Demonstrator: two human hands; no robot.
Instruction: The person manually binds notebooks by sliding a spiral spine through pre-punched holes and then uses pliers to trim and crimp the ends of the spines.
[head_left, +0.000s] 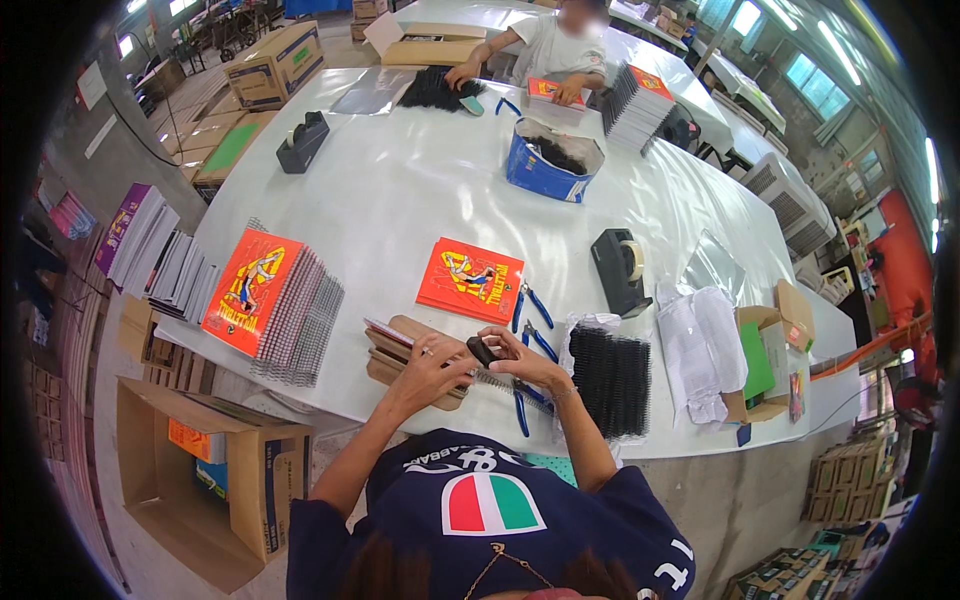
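Boards (385, 369), brown and round-cornered, lie beneath the left hand (432, 370), which rests half-spread on them. Beside it, the right hand (522, 360) grasps a small dark block (482, 350), possibly a tool handle. Beyond both hands lie orange-red books (470, 277); right of the right hand, black binding coils (610, 383).

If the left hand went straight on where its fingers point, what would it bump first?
Probably the right hand or the dark piece it holds, just beyond the left hand, though depth is unclear.
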